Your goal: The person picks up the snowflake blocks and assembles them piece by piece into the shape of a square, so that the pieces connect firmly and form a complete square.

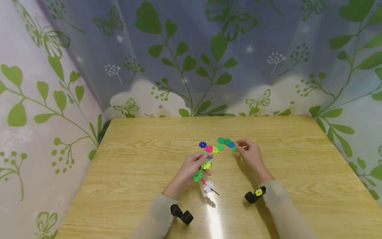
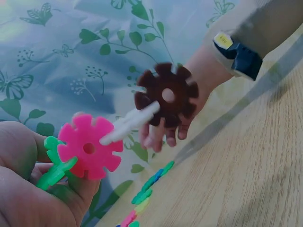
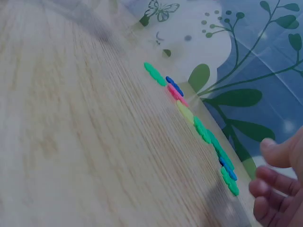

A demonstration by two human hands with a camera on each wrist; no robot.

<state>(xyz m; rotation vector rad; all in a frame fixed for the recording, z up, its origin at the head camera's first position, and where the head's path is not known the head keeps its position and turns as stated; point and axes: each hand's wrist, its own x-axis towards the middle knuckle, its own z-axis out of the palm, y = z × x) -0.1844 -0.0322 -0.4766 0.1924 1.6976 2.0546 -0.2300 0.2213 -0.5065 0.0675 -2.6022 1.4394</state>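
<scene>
My left hand [image 1: 188,167] pinches a chain of interlocking flower-shaped plastic discs, held over the table. From the fingers run a yellow disc [image 1: 207,166], a green disc [image 1: 195,177], a pink disc [image 2: 75,135], a white disc [image 1: 208,186] and, at the end, a brown disc [image 2: 184,87] seen edge-on from the head. Close to a row of loose discs, my right hand [image 1: 251,155] has its fingers loosely bent with nothing between them, as the right wrist view shows. A green disc [image 3: 230,181] and a blue disc [image 1: 231,144] lie nearest its fingertips.
The row continues leftward with several green discs [image 3: 202,129], a yellow disc [image 3: 185,112], a pink disc [image 1: 209,149] and a dark blue disc [image 1: 203,144]. All lie on the wooden table [image 1: 143,142]. A leaf-patterned curtain [image 1: 185,93] hangs behind its far edge.
</scene>
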